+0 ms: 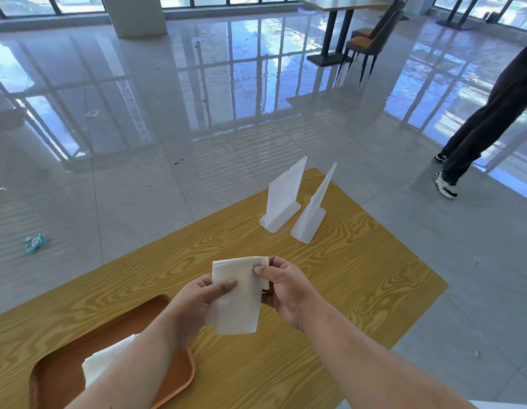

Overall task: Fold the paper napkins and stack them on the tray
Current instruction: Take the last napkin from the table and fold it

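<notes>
While both hands hold a white paper napkin [237, 296] in the air above the yellow wood-grain table [330, 278], the left hand [203, 302] pinches its left edge and the right hand [283, 287] grips its upper right corner. Folding looks partway done. At least one folded white napkin [106, 361] already lies on the orange-brown plastic tray [58, 376]; this one is not yet stacked, and no loose supply shows.

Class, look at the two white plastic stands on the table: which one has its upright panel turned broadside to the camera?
The left stand, farther from the second one: its wide panel faces the camera, while the right one shows only a thin edge.
</notes>
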### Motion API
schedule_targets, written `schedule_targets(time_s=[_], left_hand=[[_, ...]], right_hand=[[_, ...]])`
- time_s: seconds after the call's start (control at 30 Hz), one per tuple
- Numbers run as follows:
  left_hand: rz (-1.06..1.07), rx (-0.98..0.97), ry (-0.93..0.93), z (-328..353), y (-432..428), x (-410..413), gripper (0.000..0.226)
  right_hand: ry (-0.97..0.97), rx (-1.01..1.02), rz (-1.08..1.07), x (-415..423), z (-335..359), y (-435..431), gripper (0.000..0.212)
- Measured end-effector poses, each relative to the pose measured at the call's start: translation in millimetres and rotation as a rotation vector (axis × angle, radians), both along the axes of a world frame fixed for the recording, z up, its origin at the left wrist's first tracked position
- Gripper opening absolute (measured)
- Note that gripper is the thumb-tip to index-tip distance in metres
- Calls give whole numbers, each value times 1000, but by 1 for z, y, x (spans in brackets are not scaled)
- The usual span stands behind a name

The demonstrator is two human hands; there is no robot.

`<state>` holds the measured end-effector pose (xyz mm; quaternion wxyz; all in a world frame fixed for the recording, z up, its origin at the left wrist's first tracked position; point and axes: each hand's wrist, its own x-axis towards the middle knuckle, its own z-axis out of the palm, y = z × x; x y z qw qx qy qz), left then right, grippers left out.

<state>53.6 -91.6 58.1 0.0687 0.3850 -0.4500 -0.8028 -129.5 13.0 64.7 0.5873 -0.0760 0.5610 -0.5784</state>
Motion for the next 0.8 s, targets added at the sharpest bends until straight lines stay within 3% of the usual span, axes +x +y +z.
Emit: schedule_targets(time_s=[0.2, 0.33, 0.5, 0.67, 0.8], left_hand=[[121, -56, -90, 6, 4, -7, 27], [203, -58, -105, 6, 5, -8, 33], [175, -47, -111, 4, 4, -6, 29], [151, -67, -146, -3, 2, -5, 15], [161, -27, -97, -9, 0, -4, 24]], right_hand=[[-43, 52, 39, -3, 2, 5, 20], [-18, 121, 142, 1, -4, 8, 32], [84, 166, 221, 3, -8, 11, 16], [81, 130, 184, 1, -8, 8, 25], [31, 71, 137, 0, -9, 7, 24]])
